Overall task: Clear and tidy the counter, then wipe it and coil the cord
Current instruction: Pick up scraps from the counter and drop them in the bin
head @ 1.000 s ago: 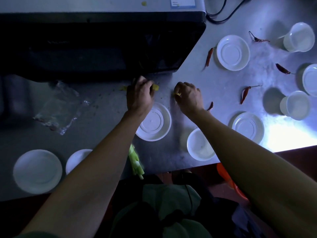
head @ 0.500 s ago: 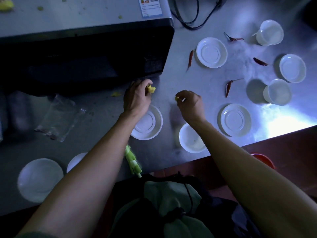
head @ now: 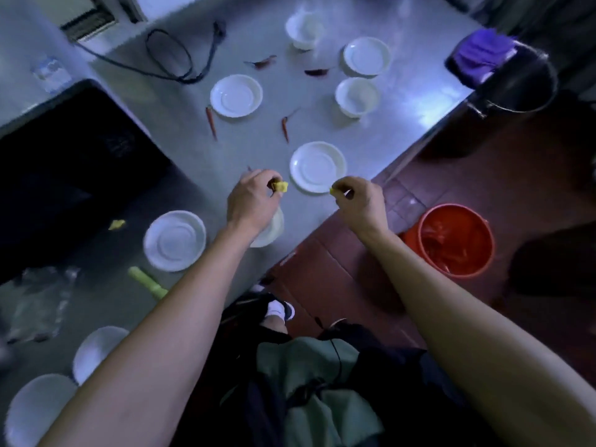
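Left hand (head: pixel 253 200) pinches a yellow scrap (head: pixel 281 186) between thumb and fingertips, held above the counter (head: pixel 180 150) near its front edge. Right hand (head: pixel 359 201) pinches a smaller yellow scrap (head: pixel 332 190) the same way, out past the counter edge over the tiled floor. An orange bucket (head: pixel 451 240) stands on the floor to the right, lined with something red; likely the bin for the scraps.

Progress, as I judge it: early. Only the clearing has begun. A third yellow scrap (head: pixel 116 224) lies on the counter beside the dark appliance (head: pixel 74 175). A green stalk piece (head: pixel 146 281) lies near the front edge. A crumpled clear plastic bag (head: pixel 38 301) sits at far left. No wiping is apparent; a purple cloth (head: pixel 480 51) hangs on the rim of a dark metal pail (head: pixel 519 79) at the counter's far corner. The black cord (head: pixel 174 59) lies loose and looped at the back, not coiled.

Count:
- Yellow scraps: three, two in hand, one on the counter.
- Dried red chillies: four in view (head: pixel 211 121) (head: pixel 285 124) (head: pixel 263 62) (head: pixel 316 71).
- White saucers and dishes: eight or nine; one (head: pixel 274 227) is half hidden under the left wrist, and two at lower left are cut off by the forearm.
- Cups among those: two look deep (head: pixel 304 29) (head: pixel 356 96); blur makes others hard to class.
- Green stalk: one. Bag: one. Cord: one.
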Motion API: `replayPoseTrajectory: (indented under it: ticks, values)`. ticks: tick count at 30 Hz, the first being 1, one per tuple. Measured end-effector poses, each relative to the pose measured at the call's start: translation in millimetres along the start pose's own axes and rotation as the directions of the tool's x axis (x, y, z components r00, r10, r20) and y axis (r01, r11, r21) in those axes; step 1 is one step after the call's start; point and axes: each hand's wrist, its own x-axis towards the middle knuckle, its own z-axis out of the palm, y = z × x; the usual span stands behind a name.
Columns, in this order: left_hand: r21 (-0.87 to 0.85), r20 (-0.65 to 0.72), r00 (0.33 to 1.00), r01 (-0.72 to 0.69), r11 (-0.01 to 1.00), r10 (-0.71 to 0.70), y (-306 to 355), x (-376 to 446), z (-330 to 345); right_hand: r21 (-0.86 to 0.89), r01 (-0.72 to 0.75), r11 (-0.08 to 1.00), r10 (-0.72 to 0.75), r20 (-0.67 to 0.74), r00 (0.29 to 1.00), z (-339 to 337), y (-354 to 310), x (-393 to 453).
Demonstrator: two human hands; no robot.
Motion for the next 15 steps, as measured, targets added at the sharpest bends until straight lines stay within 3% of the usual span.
replayPoseTrajectory:
  ticks: [5,10,15]
  values:
    - [0.058,0.169,0.958,-0.247,0.967,0.234,97,-14,53,-0.012,-0.176,0.984,0.172,-0.158,0.972,-83,91,-51]
    - [0.072,0.344,0.844,-0.461,0.884,0.412,176,-34,99,0.048,-0.322,0.945,0.324,-0.252,0.912,-140,155,-102]
    - [0.093,0.413,0.749,-0.600,0.795,0.517,232,-47,129,0.138,-0.432,0.891,0.453,-0.327,0.829,-170,197,-143]
